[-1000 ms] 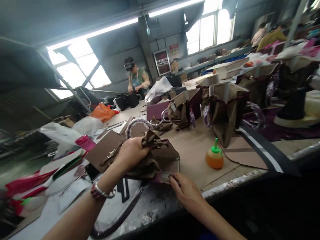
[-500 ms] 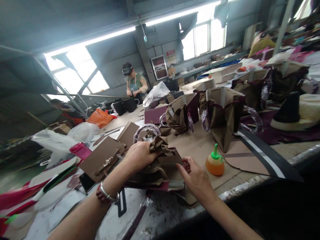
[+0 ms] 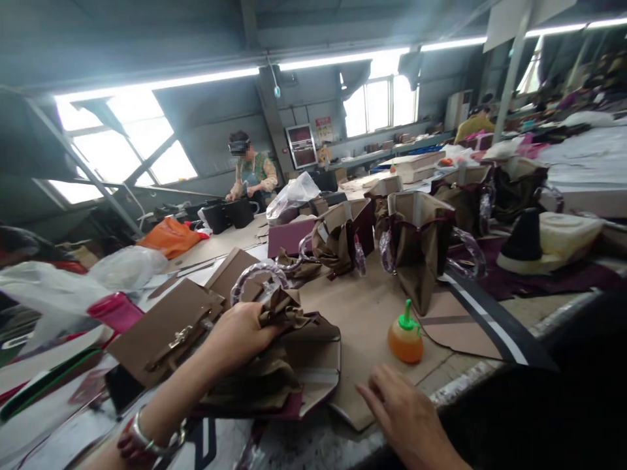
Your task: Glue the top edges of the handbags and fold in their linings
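An unfinished handbag (image 3: 316, 356) with olive-brown lining and purple outer panels lies on its side in front of me. My left hand (image 3: 240, 336) is closed around a bunched fold of its lining, and a plastic-wrapped handle (image 3: 257, 274) arches up behind. To the right of the bag, my right hand (image 3: 404, 411) hovers near the table's front edge, touching no bag, with its thumb apart from loosely bent fingers. Just beyond that hand stands a round squeeze bottle (image 3: 405, 343) of orange liquid with a green nozzle. The underside of the handbag is hidden.
Several similar bags (image 3: 421, 241) stand farther back. At right are a black cone and cream container (image 3: 548, 241) and a flat beige panel with black trim (image 3: 475, 320). A taupe flap with a clasp (image 3: 166, 333) lies left. A person (image 3: 252, 170) works across the table.
My right hand has come away from the bag's open edge and moved lower, nearer the table's front edge. My left hand still grips the lining. The view has swung to the right.
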Available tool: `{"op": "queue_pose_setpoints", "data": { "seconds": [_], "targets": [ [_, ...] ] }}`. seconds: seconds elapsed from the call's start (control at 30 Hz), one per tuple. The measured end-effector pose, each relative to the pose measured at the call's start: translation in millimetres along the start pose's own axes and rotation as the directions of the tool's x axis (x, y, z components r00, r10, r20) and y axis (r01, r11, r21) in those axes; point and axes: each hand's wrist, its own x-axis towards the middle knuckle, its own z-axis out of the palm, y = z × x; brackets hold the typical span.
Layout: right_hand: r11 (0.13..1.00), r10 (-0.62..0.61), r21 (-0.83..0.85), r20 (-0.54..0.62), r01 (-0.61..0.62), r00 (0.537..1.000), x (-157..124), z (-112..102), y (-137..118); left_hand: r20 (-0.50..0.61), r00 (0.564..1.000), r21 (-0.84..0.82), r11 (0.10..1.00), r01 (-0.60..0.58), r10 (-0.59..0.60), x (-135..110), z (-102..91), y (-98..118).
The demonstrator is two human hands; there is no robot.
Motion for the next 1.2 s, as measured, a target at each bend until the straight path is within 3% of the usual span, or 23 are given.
{"op": "queue_pose_setpoints", "data": {
  "seconds": [0.03,0.13,0.27,0.4,0.53,0.63,0.77,0.83,0.93,0.97,1.0,1.1,1.17,1.2],
  "targets": [
    [0.999,0.045,0.009,-0.064,-0.045,0.997,-8.3,-5.9,15.7,0.006,1.0,-0.013,1.0,-0.009,0.009,-1.8,1.2,-2.6],
    [0.973,0.227,0.095,-0.283,-0.208,0.932,-13.5,-16.8,61.0,0.004,1.0,-0.044,0.999,-0.018,0.018,-5.9,3.3,-5.1],
    [0.965,0.254,0.132,-0.273,-0.225,0.928,8.8,-7.3,94.3,-0.028,0.999,-0.037,0.999,-0.018,0.017,-8.2,2.2,-0.4],
    [0.95,0.297,0.175,-0.232,-0.261,0.926,25.7,10.1,95.8,-0.038,0.999,0.003,1.0,-0.01,0.01,-10.7,0.3,2.2],
    [0.925,0.352,0.237,-0.232,-0.298,0.907,31.6,13.2,90.5,-0.02,1.0,0.006,1.0,-0.023,0.023,-13.0,-1.2,4.3],
    [0.909,0.36,0.304,-0.224,-0.286,0.906,30.2,0.1,83.3,0.014,0.997,0.007,0.997,-0.072,0.072,-13.1,-3.3,9.9],
    [0.87,0.363,0.409,-0.156,-0.274,0.919,16.9,-42.5,60.8,0.055,0.991,-0.005,0.992,-0.125,0.125,-10.6,-6.4,22.3],
    [0.775,0.382,0.552,-0.019,-0.309,0.924,6.9,-68.7,46.9,0.057,0.985,-0.007,0.987,-0.163,0.164,-7.4,-7.5,29.5],
    [0.366,0.397,0.822,0.285,-0.435,0.872,-8.4,-97.9,34.7,0.053,0.975,0.005,0.976,-0.217,0.217,2.1,-8.7,39.5],
    [0.279,0.402,0.839,0.34,-0.468,0.85,-12.9,-102.8,34.4,0.052,0.972,0.014,0.973,-0.23,0.229,6.7,-9.3,42.0],
    [0.246,0.416,0.83,0.376,-0.5,0.828,-16.6,-105.4,35.9,0.04,0.97,0.028,0.97,-0.241,0.24,11.9,-10.2,43.7],
    [0.294,0.447,0.738,0.456,-0.608,0.77,-21.6,-103.8,47.3,0.049,0.962,0.001,0.963,-0.269,0.268,28.3,-14.5,45.1],
    [0.423,0.434,0.663,0.45,-0.618,0.78,-18.7,-101.2,56.1,0.061,0.949,-0.041,0.951,-0.307,0.309,37.7,-17.9,44.5],
    [0.518,0.418,0.622,0.416,-0.588,0.808,-15.5,-100.7,59.9,0.06,0.942,-0.062,0.944,-0.325,0.329,41.8,-19.4,44.2]
  ]
}}
